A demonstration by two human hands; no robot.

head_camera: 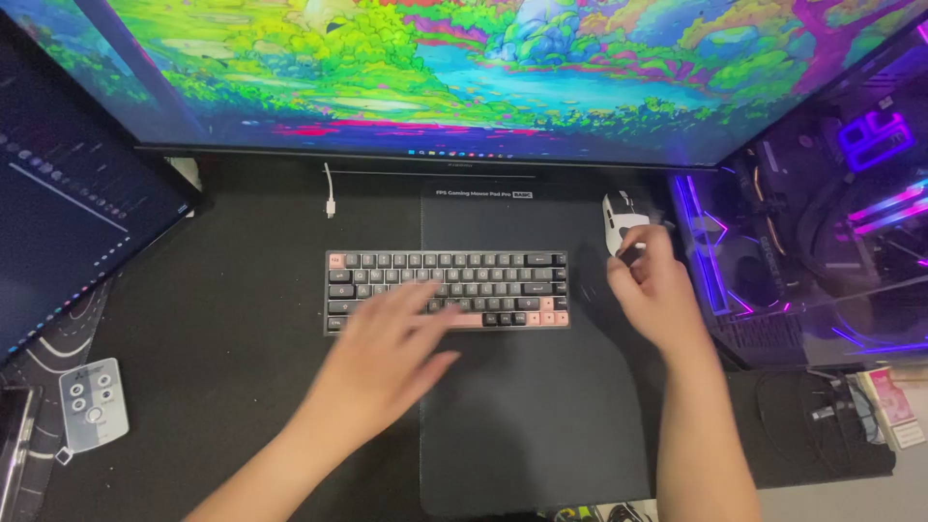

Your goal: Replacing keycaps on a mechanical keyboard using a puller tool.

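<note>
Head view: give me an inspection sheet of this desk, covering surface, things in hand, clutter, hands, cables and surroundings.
Surface: black desk mat with a dark mouse pad on top.
Things in hand: compact grey and pink keyboard; white mouse.
Clutter: small grey remote at the left; packets at the right edge.
Hands: left hand spread over the keyboard's lower rows; right hand at the mouse's near end, fingers curled, grip unclear.
Cables: loose white cable below the monitor.
Surroundings: wide monitor showing colourful landscape art, second screen at left, purple-lit computer case at right.
</note>
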